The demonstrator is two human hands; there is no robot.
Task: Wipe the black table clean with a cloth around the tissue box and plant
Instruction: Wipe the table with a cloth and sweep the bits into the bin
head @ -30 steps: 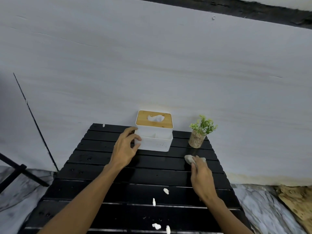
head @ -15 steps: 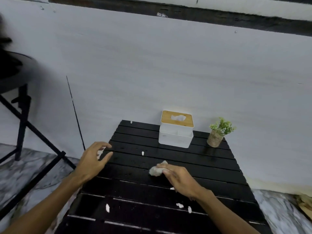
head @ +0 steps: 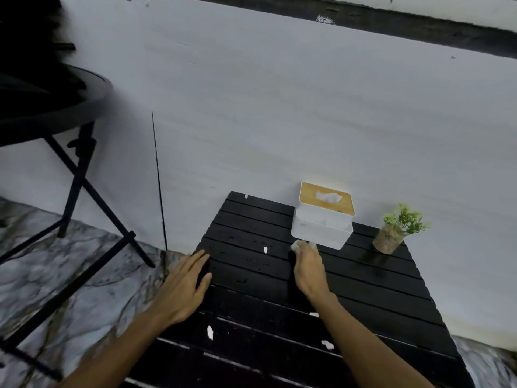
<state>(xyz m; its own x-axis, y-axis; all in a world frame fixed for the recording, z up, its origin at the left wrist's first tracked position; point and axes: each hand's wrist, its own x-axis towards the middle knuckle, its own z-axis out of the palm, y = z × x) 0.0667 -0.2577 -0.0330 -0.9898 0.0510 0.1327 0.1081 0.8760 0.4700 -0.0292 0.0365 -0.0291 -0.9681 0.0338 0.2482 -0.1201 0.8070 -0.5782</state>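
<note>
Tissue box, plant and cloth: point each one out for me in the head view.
tissue box [head: 321, 232], head view, white front wall.
plant [head: 405, 219], head view, green leaves.
cloth [head: 296, 244], head view, visible left end of the pale wad.

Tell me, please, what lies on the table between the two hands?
In the head view, one small white scrap lies on the black table between the left hand and the right hand holding the cloth; otherwise bare slats.

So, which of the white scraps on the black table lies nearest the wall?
The small scrap at the far left corner of the table, left of the tissue box; the other scraps all lie further forward.
</note>
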